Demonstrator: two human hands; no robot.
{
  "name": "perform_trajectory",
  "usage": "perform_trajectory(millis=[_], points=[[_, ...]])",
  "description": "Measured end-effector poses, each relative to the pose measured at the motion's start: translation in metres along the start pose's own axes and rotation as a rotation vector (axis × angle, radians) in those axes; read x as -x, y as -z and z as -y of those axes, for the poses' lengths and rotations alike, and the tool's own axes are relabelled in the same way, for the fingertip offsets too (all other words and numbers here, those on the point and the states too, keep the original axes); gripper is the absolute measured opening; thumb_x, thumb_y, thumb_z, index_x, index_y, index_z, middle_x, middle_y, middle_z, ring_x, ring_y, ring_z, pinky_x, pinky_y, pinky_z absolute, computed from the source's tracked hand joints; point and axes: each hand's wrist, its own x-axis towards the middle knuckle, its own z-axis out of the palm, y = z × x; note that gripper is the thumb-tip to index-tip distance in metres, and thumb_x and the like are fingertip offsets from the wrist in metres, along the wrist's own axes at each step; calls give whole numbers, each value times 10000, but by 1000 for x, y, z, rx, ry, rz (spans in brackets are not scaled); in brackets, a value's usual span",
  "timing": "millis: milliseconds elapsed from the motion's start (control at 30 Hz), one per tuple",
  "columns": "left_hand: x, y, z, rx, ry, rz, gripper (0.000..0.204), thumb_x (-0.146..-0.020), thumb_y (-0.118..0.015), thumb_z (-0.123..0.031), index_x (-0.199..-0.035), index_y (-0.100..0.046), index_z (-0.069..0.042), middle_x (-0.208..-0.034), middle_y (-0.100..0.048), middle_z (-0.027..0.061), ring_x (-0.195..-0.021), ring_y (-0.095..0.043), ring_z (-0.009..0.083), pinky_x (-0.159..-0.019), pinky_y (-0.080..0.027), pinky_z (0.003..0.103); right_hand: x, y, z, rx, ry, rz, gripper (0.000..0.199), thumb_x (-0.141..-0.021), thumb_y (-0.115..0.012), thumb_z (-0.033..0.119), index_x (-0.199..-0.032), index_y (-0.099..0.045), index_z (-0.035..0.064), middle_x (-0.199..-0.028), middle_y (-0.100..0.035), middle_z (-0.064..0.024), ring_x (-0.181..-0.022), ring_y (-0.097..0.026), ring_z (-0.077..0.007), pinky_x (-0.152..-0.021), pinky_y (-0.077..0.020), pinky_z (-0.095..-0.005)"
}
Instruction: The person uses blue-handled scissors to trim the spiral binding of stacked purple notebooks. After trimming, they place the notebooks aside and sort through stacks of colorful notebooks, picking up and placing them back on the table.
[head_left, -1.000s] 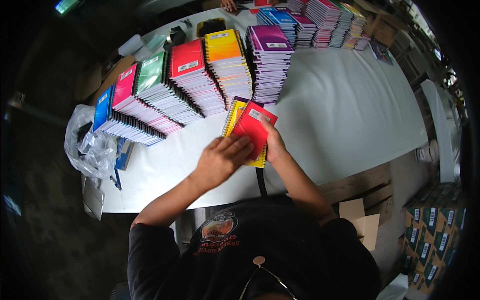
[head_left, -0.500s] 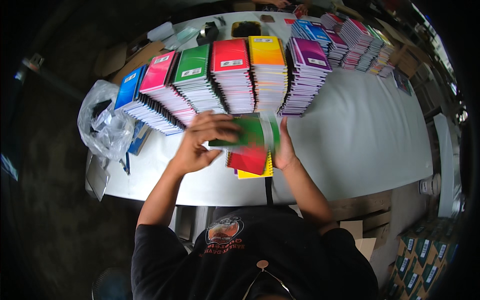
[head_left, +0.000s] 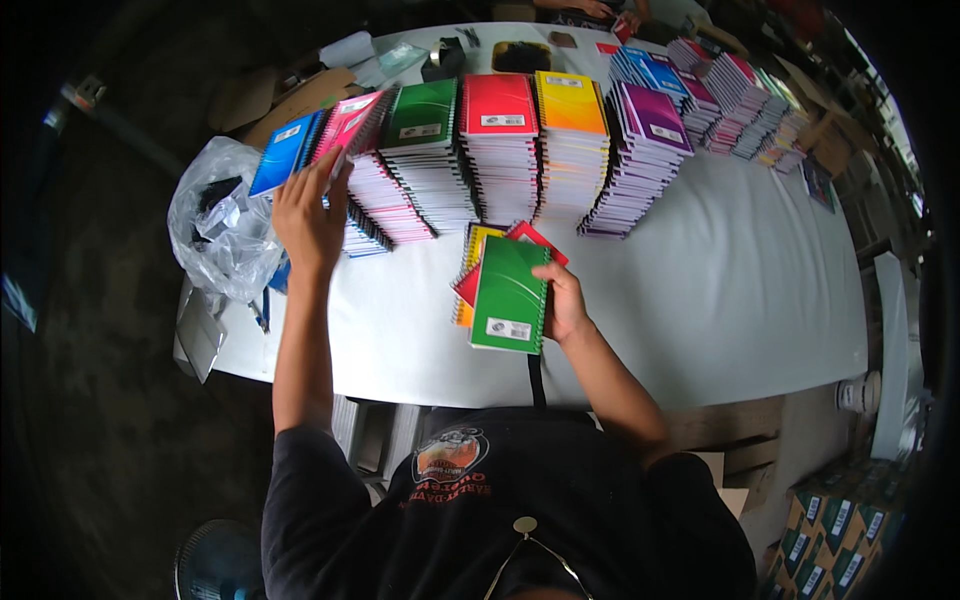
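Note:
My left hand [head_left: 308, 215] reaches out to the pink notebook stack [head_left: 372, 170] and lifts the top pink notebook by its near edge. A small pile with a green notebook [head_left: 511, 295] on top, over a red and a yellow one, lies near the table's front, and my right hand [head_left: 563, 300] grips its right side. Behind them stand rows of spiral notebooks: blue [head_left: 285, 155], green [head_left: 425, 140], red [head_left: 500, 130], yellow [head_left: 570, 125] and purple [head_left: 645, 140].
The white table [head_left: 700, 290] carries more notebook stacks [head_left: 735, 95] at the back right. A clear plastic bag [head_left: 225, 225] hangs off the left edge. Another person's hands [head_left: 610, 12] work at the far end. Cardboard boxes [head_left: 850, 520] sit on the floor, lower right.
The green notebook went from both hands onto the small pile. My left hand then moved up and left to the pink stack and took hold of its top notebook.

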Motion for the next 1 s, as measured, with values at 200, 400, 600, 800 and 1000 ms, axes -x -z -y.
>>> perform_trajectory(millis=[200, 400, 600, 800, 1000], points=[[55, 12, -83, 364, -249, -161, 383, -633, -679, 15, -1011, -619, -1, -952, -670, 119, -788, -627, 250, -669, -473, 321, -14, -15, -17, 52, 205, -78, 589, -800, -602, 536, -1137, -540, 57, -1056, -596, -86, -970, -590, -198, -865, -477, -341], [61, 12, -83, 610, -126, -171, 390, -595, -667, 22, -982, -624, 5, -943, -670, 133, -775, -620, 260, -701, -486, 311, -6, -12, -12, 145, 122, -20, 718, -791, -536, 630, -1246, -467, 78, -1177, -545, -104, -1067, -550, -217, -910, -459, -366], [53, -22, -52, 1357, 19, 714, 299, -651, -609, 6, -917, -672, -114, -1322, -467, 142, -1308, -309, 327, -1076, -205, 442, 18, -14, -12, 93, -181, 168, 696, -847, -499, 538, -1320, -388, 39, -1188, -558, -145, -1047, -578, -260, -920, -462, -395], [111, -51, -63, 1632, 919, 700, 769, -820, -604, -225, -1435, -173, -59, -1380, -359, 154, -1275, -345, 241, -1048, -266, 373, 21, -11, -19, 409, 279, 82, 551, -788, -662, 168, -1260, -420, 17, -1101, -575, -106, -988, -572, -198, -881, -463, -324], [180, -82, -95, 1624, 805, 729, 806, -679, -711, -51, -1333, -240, -47, -1211, -422, 111, -1139, -431, 201, -945, -400, 310, 13, 32, -30, 917, 615, 83, 835, -649, -823, 237, -1290, -333, 21, -1130, -481, -78, -1084, -464, -182, -960, -367, -318]])
